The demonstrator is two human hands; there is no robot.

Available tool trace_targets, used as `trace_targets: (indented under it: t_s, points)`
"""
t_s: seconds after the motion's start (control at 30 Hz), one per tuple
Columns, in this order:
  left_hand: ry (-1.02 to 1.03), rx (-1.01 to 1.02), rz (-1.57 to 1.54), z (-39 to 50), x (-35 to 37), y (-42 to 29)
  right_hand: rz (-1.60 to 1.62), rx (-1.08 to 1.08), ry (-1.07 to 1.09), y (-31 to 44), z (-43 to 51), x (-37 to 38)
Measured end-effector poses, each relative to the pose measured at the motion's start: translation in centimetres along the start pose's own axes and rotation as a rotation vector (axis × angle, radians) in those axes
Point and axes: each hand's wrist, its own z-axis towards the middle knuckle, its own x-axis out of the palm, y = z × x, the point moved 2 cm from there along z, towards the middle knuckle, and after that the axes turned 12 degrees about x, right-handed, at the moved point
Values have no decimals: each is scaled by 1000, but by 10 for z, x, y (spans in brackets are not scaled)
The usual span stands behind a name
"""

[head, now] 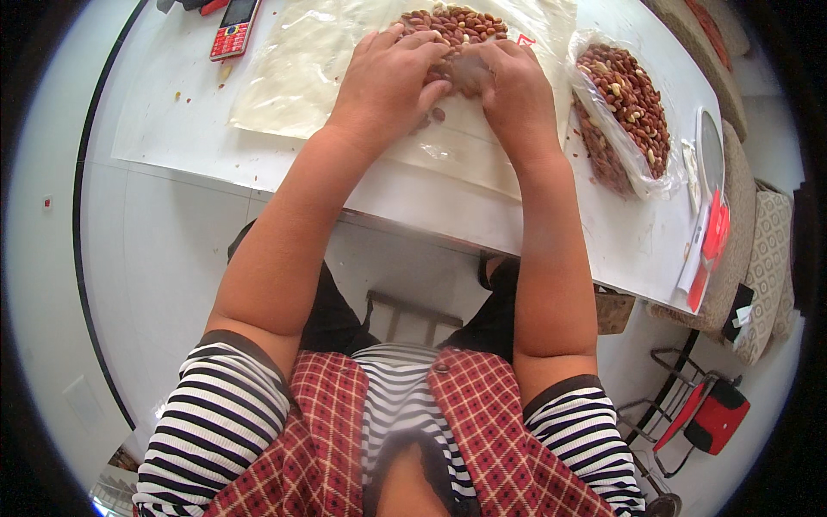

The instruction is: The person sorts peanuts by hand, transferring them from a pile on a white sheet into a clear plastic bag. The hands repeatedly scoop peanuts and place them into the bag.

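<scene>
Both hands rest over a pile of shelled peanuts (452,26) on a clear plastic bag or sheet (284,97) on the white table. My left hand (387,81) lies at the pile's left side, fingers spread and curved over the nuts. Across from it, my right hand (517,87) has its fingers bent at the pile's right side; its fingertips are partly hidden and blurred. Whether either hand grips any nuts cannot be told. A few loose peanuts lie between the wrists. To the right stands a clear plastic bag of peanuts (627,103), its mouth open.
A red mobile phone (234,32) lies at the table's far left. Near the right edge are a white-framed oval object (711,148) and a red-handled tool (714,239). The near edge of the white table (439,216) runs below my forearms. A red and black chair (701,413) stands at lower right.
</scene>
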Motion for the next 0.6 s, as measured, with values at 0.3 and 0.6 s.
trace_targets:
  t_s: [0.3, 0.6]
  points:
    - [-69, 70, -32, 7, 3, -2, 21, -9, -27, 2, -9, -15]
    - [-46, 220, 2, 8, 15, -28, -262, 193, -606, -50, 1, -91]
